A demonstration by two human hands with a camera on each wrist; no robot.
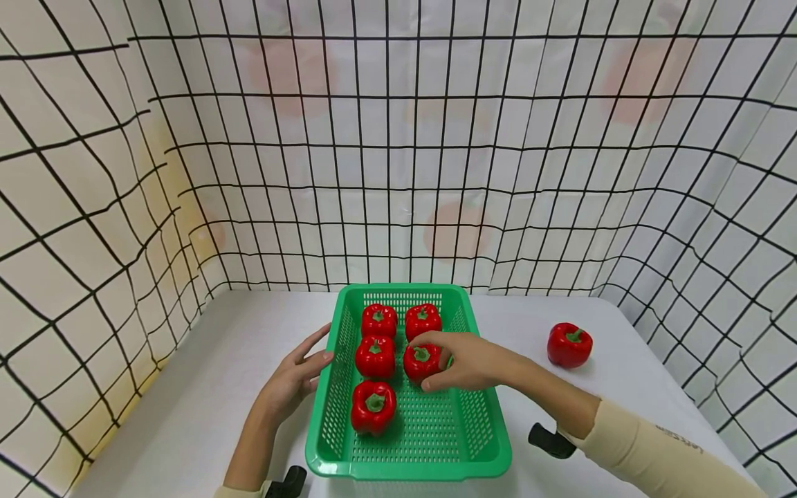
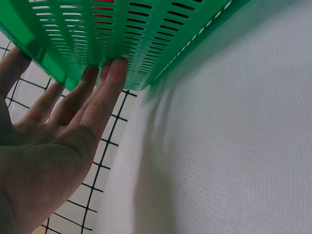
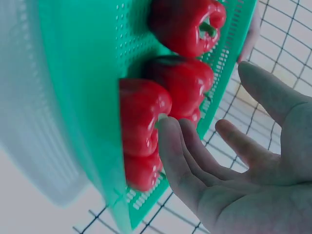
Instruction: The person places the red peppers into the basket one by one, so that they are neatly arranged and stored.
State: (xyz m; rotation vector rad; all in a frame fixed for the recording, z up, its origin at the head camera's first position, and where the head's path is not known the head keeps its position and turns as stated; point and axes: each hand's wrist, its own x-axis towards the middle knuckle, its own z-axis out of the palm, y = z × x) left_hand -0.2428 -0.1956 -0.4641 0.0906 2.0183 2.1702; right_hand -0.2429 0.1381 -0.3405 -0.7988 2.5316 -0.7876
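Note:
A green perforated plastic basket [image 1: 407, 472] holds several red bell peppers with green stems, in a left and a right column. My left hand [image 1: 291, 379] is at the basket's left side, and its extended fingers [image 2: 105, 95] rest against the slotted wall in the left wrist view. Over the nearer bell pepper [image 1: 418, 365] of the right column hovers my right hand [image 1: 470, 361], thumb and fingers spread apart. In the right wrist view its fingertips [image 3: 170, 129] overlap that bell pepper [image 3: 141, 114] near the stem, without curling round it.
One more red bell pepper [image 1: 569, 345] lies on the white table [image 1: 243, 332] to the right of the basket. Black wire grid panels [image 1: 405, 166] enclose the table at the back and both sides. The nearest left-column pepper [image 1: 373, 407] sits towards the basket's front.

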